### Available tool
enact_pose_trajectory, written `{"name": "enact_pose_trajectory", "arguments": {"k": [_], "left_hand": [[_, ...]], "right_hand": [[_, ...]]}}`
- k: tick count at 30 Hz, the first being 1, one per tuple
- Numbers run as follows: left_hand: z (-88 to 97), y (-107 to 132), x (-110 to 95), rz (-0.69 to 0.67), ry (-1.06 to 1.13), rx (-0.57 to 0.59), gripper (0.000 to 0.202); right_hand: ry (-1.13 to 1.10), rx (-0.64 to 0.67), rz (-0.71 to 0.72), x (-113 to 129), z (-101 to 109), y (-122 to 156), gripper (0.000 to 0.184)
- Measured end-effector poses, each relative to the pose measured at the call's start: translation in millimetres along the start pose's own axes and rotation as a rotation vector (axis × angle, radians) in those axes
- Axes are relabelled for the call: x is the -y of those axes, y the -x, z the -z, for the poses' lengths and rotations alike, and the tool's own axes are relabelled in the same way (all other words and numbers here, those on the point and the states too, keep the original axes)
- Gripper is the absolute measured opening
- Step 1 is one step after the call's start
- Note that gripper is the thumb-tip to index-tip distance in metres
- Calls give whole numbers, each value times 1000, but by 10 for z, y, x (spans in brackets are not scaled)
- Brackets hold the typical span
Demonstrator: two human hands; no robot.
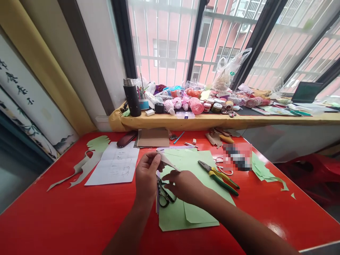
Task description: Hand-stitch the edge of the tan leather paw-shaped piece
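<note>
My left hand point(148, 173) is closed, with its thumb pressing a small pale piece of paper point(169, 163) against the fingers. Beside it, my right hand point(186, 185) has its fingers curved but apart, pointing left just under the paper. The paper's far corner reaches the back of that hand; whether they touch is unclear. Below both hands lie dark-handled scissors point(164, 201), their upper part covered by my hands. They rest on light green sheets of paper point(196, 216). Pliers with green and yellow handles point(220, 179) lie on these sheets, to the right.
On the red table point(79, 219) are a printed sheet point(113, 168), pale cut scraps point(87, 164), a dark glasses case point(126, 139), brown cardboard point(153, 137) and green offcuts point(261, 168). A black flask point(132, 98) and yarn point(196, 105) stand on the windowsill ledge.
</note>
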State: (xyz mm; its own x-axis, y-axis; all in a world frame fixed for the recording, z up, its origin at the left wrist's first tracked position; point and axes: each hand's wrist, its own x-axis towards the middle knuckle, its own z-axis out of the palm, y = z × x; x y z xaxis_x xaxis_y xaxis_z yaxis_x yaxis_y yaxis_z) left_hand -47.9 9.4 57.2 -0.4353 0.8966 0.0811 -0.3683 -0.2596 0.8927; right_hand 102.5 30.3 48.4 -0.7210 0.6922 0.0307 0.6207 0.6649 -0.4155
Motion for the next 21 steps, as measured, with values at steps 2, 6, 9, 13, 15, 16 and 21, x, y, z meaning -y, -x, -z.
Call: {"name": "enact_pose_trajectory", "arguments": {"k": [2, 6, 9, 13, 15, 16, 21], "left_hand": [[0, -6, 6, 0, 4, 0, 23], [-26, 27, 42, 31, -36, 23, 21], [-95, 111, 110, 79, -95, 85, 22], [-214, 245, 220, 201, -101, 181, 26], [-236, 275, 236, 239, -133, 239, 28], [-231, 274, 226, 233, -183, 260, 30], [-116, 165, 54, 58, -548, 282, 39]], "right_hand": [[-158, -115, -76, -135, 0, 164, 17], [-347, -394, -147, -336, 34, 465, 22], [-369, -525, -83, -339, 134, 545, 30], [-330, -491, 36, -278, 183, 478, 41], [-385, -453, 2, -291, 130, 449, 30], [-447, -430, -41, -311, 97, 450, 24], [-875, -279, -268, -425, 56, 571, 35]]}}
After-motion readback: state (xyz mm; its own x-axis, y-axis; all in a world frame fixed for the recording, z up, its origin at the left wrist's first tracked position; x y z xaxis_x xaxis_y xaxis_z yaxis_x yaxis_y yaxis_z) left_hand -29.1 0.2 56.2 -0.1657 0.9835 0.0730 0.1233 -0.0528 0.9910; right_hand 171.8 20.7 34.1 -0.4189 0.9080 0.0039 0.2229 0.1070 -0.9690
